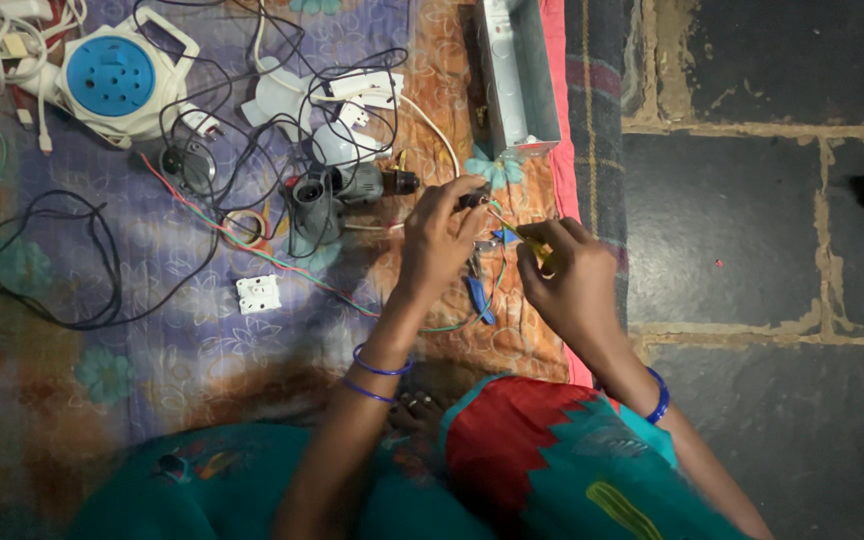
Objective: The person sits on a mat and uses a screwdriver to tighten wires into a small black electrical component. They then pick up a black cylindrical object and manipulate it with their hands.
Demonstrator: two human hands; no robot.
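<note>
Pinching a small dark part [474,200] in my left hand [439,240], grip closed on it, just above the patterned cloth [202,340]. My right hand [570,275] grips a yellow-handled screwdriver [524,238], tip near the part. Drill [337,192] just left; white switch [258,293], blue-faced cord reel [112,78], metal box [517,70] farther out.

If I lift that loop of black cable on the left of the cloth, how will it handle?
The black cable lies in loose curved loops, so it is probably floppy and would sag and trail. It looks thin, so likely light. Its far end runs toward other wires, so it may snag.
</note>
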